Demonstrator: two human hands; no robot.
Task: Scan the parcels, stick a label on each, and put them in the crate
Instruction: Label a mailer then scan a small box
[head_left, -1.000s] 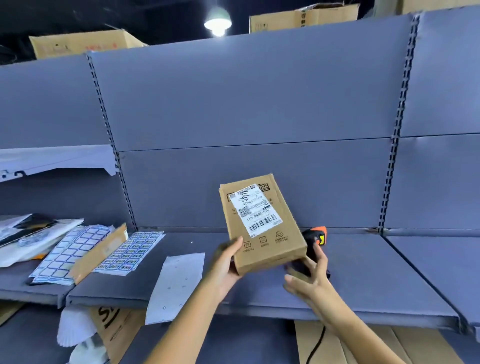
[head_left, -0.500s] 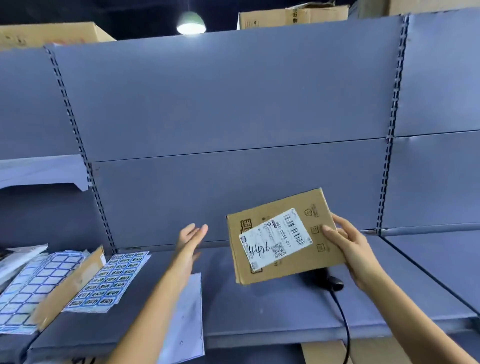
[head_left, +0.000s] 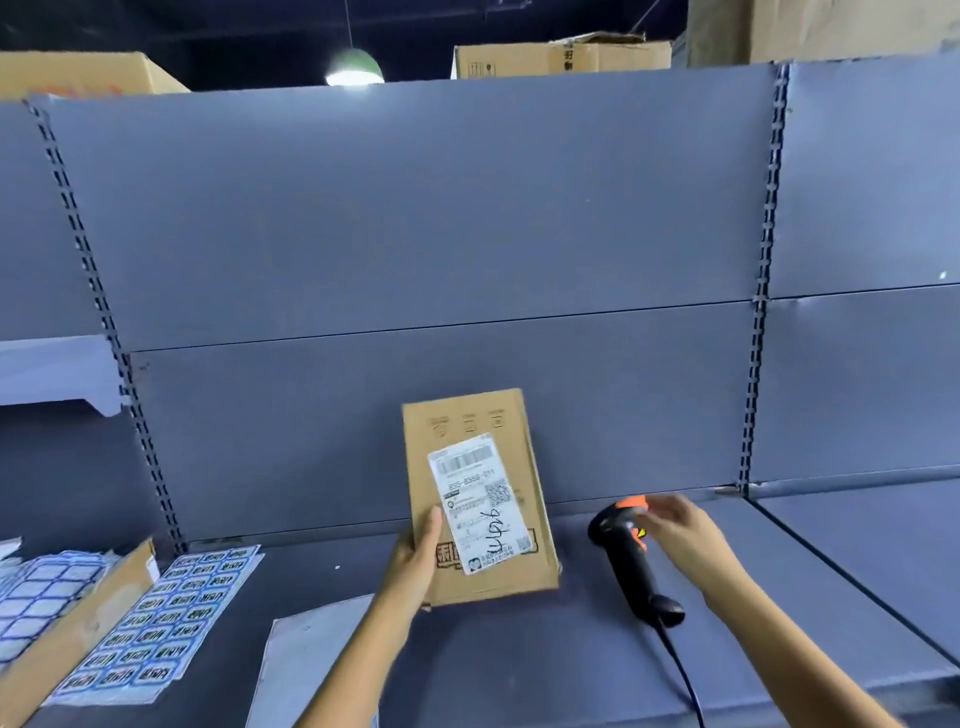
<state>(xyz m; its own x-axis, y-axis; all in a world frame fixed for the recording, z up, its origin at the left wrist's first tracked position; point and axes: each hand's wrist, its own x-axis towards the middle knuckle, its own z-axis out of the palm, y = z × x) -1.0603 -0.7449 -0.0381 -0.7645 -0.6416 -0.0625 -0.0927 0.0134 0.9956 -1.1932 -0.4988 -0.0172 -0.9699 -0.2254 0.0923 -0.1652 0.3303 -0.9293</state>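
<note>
Cardboard, stiff and plain, makes up the flat parcel (head_left: 480, 519), which is held upright just above the grey shelf (head_left: 519, 654) with its white shipping label (head_left: 475, 506) turned toward the camera. It is judged light, since one hand carries it by a single edge, and rigid enough not to sag. The faces look smooth, so a grip across the thickness is to be preferred to a flat palm. The left hand (head_left: 415, 556) grips the lower left edge of the parcel. Its thumb is pressed onto the front face beside the label, and its fingers are hidden behind. The barcode near the top of the label is left uncovered, which suits scanning.

Right of the parcel a black barcode scanner (head_left: 631, 564) with an orange head lies on the shelf, and its cable (head_left: 680, 675) trails off below. The right hand (head_left: 675, 525) is blurred over the scanner's head with fingers stretched loosely, not wrapped round it. Contact cannot be told.

Left of the parcel lie blue sticker sheets (head_left: 171, 618) and a strip of cardboard (head_left: 67, 634). Below and left of it lies a white backing sheet (head_left: 306, 660). Nothing is seen between the parcel and the scanner. No crate is in view.
</note>
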